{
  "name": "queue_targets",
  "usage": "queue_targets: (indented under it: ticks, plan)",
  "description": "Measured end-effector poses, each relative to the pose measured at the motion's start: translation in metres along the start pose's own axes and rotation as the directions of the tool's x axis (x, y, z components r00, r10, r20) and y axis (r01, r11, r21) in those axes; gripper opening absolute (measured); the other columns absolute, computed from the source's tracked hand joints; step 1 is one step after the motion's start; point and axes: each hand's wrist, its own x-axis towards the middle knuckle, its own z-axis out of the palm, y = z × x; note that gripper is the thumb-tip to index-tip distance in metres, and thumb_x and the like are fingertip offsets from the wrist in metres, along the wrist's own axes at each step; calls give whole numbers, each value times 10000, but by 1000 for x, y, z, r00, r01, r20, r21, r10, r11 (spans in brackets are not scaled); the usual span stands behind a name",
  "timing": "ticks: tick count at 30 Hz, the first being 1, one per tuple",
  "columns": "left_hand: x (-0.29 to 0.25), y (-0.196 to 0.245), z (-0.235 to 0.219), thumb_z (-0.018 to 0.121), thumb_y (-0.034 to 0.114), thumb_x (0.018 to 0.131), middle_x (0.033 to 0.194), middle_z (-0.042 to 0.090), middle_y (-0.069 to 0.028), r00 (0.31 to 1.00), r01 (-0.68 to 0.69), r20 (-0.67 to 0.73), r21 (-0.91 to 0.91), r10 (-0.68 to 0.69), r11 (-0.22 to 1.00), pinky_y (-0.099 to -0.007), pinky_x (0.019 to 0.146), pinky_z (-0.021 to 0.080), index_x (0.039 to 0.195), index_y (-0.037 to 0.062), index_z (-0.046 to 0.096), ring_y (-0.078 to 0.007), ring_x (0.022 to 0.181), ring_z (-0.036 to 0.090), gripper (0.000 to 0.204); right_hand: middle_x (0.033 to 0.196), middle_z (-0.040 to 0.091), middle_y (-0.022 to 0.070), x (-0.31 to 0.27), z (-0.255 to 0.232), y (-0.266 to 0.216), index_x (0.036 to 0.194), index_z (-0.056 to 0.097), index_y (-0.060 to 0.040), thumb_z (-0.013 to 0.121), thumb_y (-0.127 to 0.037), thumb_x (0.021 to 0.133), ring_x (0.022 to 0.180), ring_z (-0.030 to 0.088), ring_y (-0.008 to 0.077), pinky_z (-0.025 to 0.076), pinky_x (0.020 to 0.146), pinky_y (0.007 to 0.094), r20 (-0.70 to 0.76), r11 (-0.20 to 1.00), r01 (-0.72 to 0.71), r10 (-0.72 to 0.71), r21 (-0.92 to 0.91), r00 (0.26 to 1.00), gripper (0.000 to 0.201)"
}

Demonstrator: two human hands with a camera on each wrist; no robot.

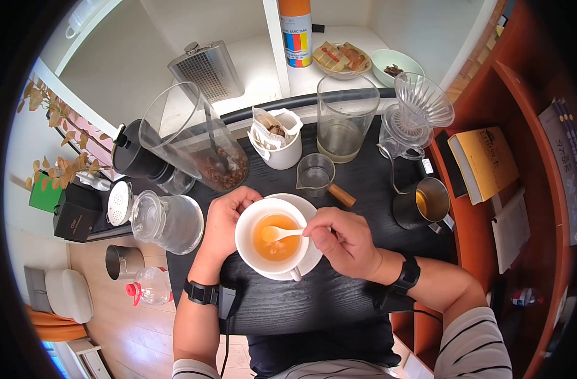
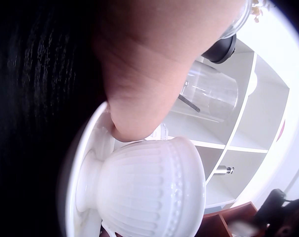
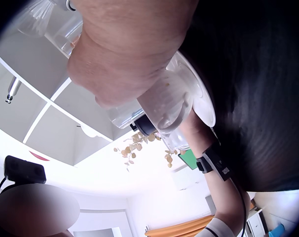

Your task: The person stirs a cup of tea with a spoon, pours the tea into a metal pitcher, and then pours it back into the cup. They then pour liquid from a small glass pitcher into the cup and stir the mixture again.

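Observation:
A white footed cup [image 1: 241, 249] of amber liquid stands on a white saucer [image 1: 310, 256]. Pinched in my right hand [image 1: 346, 245] is a white spoon [image 1: 291, 232], its bowl dipped in the liquid, where small pale bits show. My left hand [image 1: 224, 221] holds the saucer from the left, close against the cup's side, with its fingers curled. In the left wrist view that hand [image 2: 144, 84] overlaps the saucer's rim beside the fluted cup [image 2: 144, 182], and its fingertips are hidden. The right wrist view shows the cup's handle [image 3: 181, 116] below my right hand [image 3: 127, 59].
Beyond the cup stand a small glass pitcher [image 1: 315, 175] with a wooden handle, a white mug [image 1: 281, 151] with a drip bag, and a tall glass [image 1: 346, 120]. A lidded glass jar [image 1: 172, 224] is on the left, a steel gooseneck kettle [image 1: 421, 202] on the right.

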Motion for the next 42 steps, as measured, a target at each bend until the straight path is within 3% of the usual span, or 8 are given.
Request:
queue_targets:
  ticks: [1,5,7,19,25,42]
  plan:
    - [0,1,-1,776,51,918,874,737,0,999,8,37,39,-9,999,-229,711,527,1002,6,703,-48,806,660,120,903,726,94,0,0,0,1065,689,-13,669,-169,1075,686,675,181,521,633,296,0,1000,0,0,0,1000,157]
    - [0,2,0,775,50,920,872,738,-1,999,6,37,46,-8,999,-228,711,527,1000,6,704,-47,804,659,116,890,719,93,1,0,0,1073,686,-14,660,-176,1082,686,672,183,519,636,297,8,999,23,-23,-23,1000,164]
    - [1,-2,4,863,119,816,705,662,-9,999,-2,-36,-33,1,999,-245,603,461,969,21,737,-55,651,569,222,889,717,92,1,0,0,1074,684,-14,658,-177,1083,686,671,182,519,637,296,7,999,26,-26,-27,1000,166]
    - [1,-2,4,853,106,820,701,657,-5,999,-12,-32,-32,11,999,-244,599,455,974,20,736,-53,650,563,212,896,712,91,0,0,1,1070,683,-11,667,-170,1076,681,657,174,507,626,294,-7,1000,-18,18,8,1000,159]
    - [1,-2,3,858,113,816,705,662,-10,999,-8,-33,-17,8,1000,-248,600,458,969,23,737,-59,649,571,215,909,708,86,0,0,2,1069,682,-9,671,-155,1072,671,638,161,495,616,289,15,999,35,-35,-11,999,146]
    - [1,-2,4,852,108,828,714,671,-12,999,-4,-36,-37,3,999,-245,600,461,976,15,738,-59,651,574,208,972,725,97,1,-2,0,1109,673,-4,674,-143,1067,730,700,148,546,627,258,26,1000,19,-19,2,999,145]
